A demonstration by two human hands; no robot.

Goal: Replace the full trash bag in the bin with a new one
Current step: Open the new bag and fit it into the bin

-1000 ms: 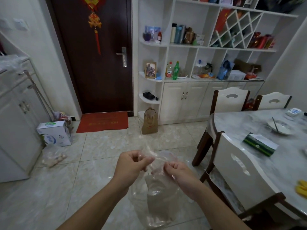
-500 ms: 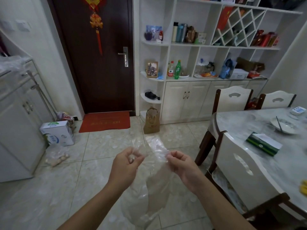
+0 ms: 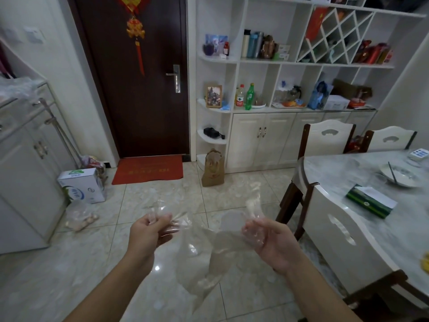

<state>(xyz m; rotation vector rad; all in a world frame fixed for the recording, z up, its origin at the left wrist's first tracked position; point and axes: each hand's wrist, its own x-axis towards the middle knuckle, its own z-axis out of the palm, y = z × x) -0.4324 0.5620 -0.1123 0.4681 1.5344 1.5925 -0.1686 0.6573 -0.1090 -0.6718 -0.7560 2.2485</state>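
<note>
A thin clear plastic bag (image 3: 204,256) hangs in front of me above the tiled floor, its mouth stretched between both hands. My left hand (image 3: 148,233) pinches one handle strip at the left. The other edge is gripped by my right hand (image 3: 271,240), with a strip of film sticking up above its fingers. The bag's body sags down between my forearms. No bin and no full trash bag are in view.
A marble-topped table (image 3: 343,173) with white chairs (image 3: 336,231) stands close on my right. A white cabinet (image 3: 25,163) lines the left wall, with a carton (image 3: 81,187) and a bag of small items (image 3: 81,217) on the floor. A dark door (image 3: 139,89) and red mat (image 3: 148,170) lie ahead.
My hands have moved apart, pulling the bag's mouth open wider. The bag now spreads between them instead of hanging bunched.
</note>
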